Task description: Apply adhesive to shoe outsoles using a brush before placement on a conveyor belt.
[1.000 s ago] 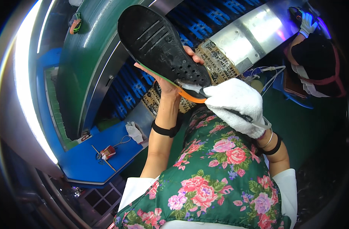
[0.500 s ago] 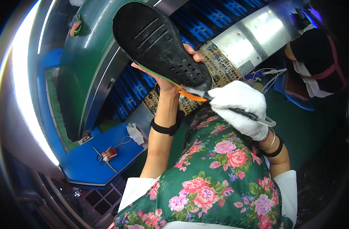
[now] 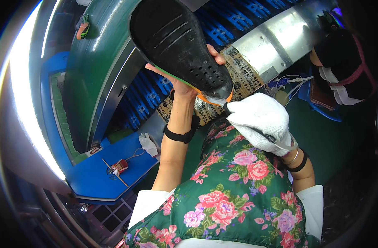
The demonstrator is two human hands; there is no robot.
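A black shoe [image 3: 178, 45] is held bottom up, with grooves and small round holes in its underside and green and orange along its edge. My left hand [image 3: 183, 87] is bare and wraps round it from beneath; its fingertips show at the right side, the rest being hidden. In a white knitted glove, my right hand [image 3: 261, 120] closes on a dark-handled brush, with a pale tube at its rear end. The pale bristles of the brush [image 3: 215, 100] touch the shoe's near end, by the orange edge. Wet shine shows around there.
Beyond the shoe runs a conveyor with blue slats [image 3: 238, 22] and metal plates [image 3: 275, 37]. Left of me, a blue table [image 3: 89, 175] bears a red-and-white item and a white glove [image 3: 147, 144]. Another person [image 3: 339, 53] is at the right.
The shoe has shifted slightly right, its far end now reaching the top edge of view. The brush tip has moved a little along the near end, and my right hand has turned slightly.
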